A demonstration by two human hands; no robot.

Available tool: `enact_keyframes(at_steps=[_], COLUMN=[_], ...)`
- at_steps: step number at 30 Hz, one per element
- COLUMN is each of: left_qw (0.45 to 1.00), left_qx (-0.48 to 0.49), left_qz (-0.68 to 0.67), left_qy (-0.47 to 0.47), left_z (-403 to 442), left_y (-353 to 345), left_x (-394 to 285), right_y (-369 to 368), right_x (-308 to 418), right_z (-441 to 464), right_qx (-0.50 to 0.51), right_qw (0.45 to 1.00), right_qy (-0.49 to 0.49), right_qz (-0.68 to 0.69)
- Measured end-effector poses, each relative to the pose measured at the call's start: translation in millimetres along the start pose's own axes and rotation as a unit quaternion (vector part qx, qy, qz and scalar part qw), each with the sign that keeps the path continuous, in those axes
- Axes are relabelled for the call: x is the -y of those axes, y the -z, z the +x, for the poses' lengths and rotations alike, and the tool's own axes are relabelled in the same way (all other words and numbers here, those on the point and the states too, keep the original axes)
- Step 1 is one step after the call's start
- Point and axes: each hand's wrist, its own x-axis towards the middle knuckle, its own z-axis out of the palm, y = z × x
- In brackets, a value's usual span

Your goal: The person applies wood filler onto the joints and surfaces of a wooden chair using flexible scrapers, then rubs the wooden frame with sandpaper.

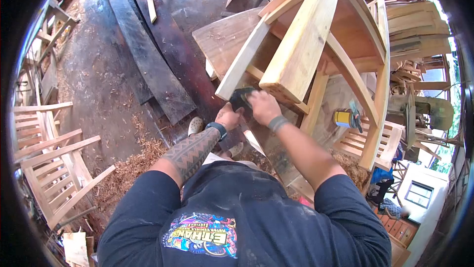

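Note:
My right hand (pixel 264 106), with a band at the wrist, is closed around a dark, compact hand tool (pixel 242 98) whose exact kind I cannot make out. Curled just left of it is my left hand (pixel 228 117), below a watch, its fingers against the tool's near side and partly hidden. The tool sits by the lower end of a pale wooden slat (pixel 244 62). Right of it, a thick wooden leg (pixel 301 40) slants upward, part of a large wooden frame (pixel 345 64) with curved rails. Whether the tool touches the slat is unclear.
Dark boards (pixel 143 55) lie on the floor at left, with wood shavings (pixel 118 178) around. Slatted wooden chairs (pixel 54 163) stand at far left. A yellow-labelled can (pixel 342 117) is right of the frame. A person (pixel 392 209) is at lower right.

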Motion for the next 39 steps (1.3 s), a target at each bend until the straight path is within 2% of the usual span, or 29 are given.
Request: enact_keyframes(at_steps=[2,3,6,7,10,12,15,18,19,21,22,24,26,27,30,31,33,36,37,38,39], left_qw=[1.0,1.0,0.999,1.0,1.0,0.999,0.996,0.996,0.998,0.997,0.997,0.994,0.993,0.992,0.988,0.986,0.981,0.986,0.978,0.977,0.975], left_qx=[0.001,0.003,0.005,0.003,-0.002,-0.008,-0.075,0.008,-0.005,-0.032,-0.028,-0.017,-0.017,-0.015,0.052,0.073,0.116,0.089,0.119,0.119,0.12], left_qz=[-0.017,-0.025,-0.017,-0.021,-0.011,0.016,-0.032,-0.084,-0.065,-0.036,-0.062,-0.109,-0.114,-0.114,-0.141,-0.147,-0.154,-0.125,-0.171,-0.179,-0.188], left_qy=[0.0,0.002,0.031,0.018,-0.015,-0.034,-0.043,0.001,-0.021,-0.062,-0.047,-0.016,-0.038,-0.049,0.02,0.013,0.007,-0.063,-0.015,-0.006,0.004], left_z=[-11.8,-18.2,-17.7,-15.2,-8.1,-2.9,-9.1,-13.3,-7.0,3.4,6.9,8.9,6.4,2.5,-44.2,-48.7,-69.1,-113.9,-119.6,-124.3,-132.3], left_y=[7.7,9.5,8.3,8.4,7.1,3.2,-6.6,7.4,6.0,-4.8,-10.0,-16.7,-11.7,-7.0,30.3,31.9,37.0,56.6,62.4,66.9,72.7], left_x=[-14.7,-20.4,-20.2,-20.0,-10.7,-3.1,-2.2,-12.7,-4.9,12.3,15.4,22.5,15.0,10.0,-40.6,-40.4,-26.1,-20.6,-13.6,-7.6,-8.5], right_y=[11.6,8.9,13.6,11.1,18.3,20.0,14.8,16.2,15.4,10.0,12.7,5.2,-16.4,-3.9,-2.2,48.4,36.9,15.1,10.9,7.3,3.3], right_x=[6.5,6.0,13.2,17.2,27.7,29.4,28.4,29.8,28.4,30.4,31.7,27.5,18.3,17.3,0.4,12.6,6.5,8.5,11.0,11.5,10.9], right_z=[-12.8,-8.0,11.5,13.6,-14.3,-18.2,2.3,21.7,9.0,-2.6,-5.0,10.3,31.5,38.0,22.9,17.4,-10.4,-46.0,-55.4,-63.2,-70.0], right_qx=[0.008,0.079,0.141,0.158,0.056,0.07,0.097,0.118,0.08,0.039,0.023,0.059,0.073,0.09,0.007,0.137,0.091,0.027,-0.004,-0.034,-0.022], right_qw=[0.998,0.997,0.988,0.984,0.998,0.997,0.995,0.992,0.997,0.999,0.999,0.998,0.995,0.991,0.992,0.98,0.991,0.997,0.997,0.996,0.995], right_qy=[0.038,-0.003,-0.066,-0.068,0.012,0.009,-0.021,-0.045,0.015,0.033,0.044,0.002,-0.049,-0.05,-0.032,-0.1,-0.082,-0.057,-0.05,-0.043,-0.052], right_qz=[-0.047,-0.023,-0.01,-0.046,-0.04,-0.024,-0.012,0.017,-0.012,0.011,0.023,0.036,0.039,0.09,0.123,0.1,0.049,0.048,0.061,0.073,0.078])
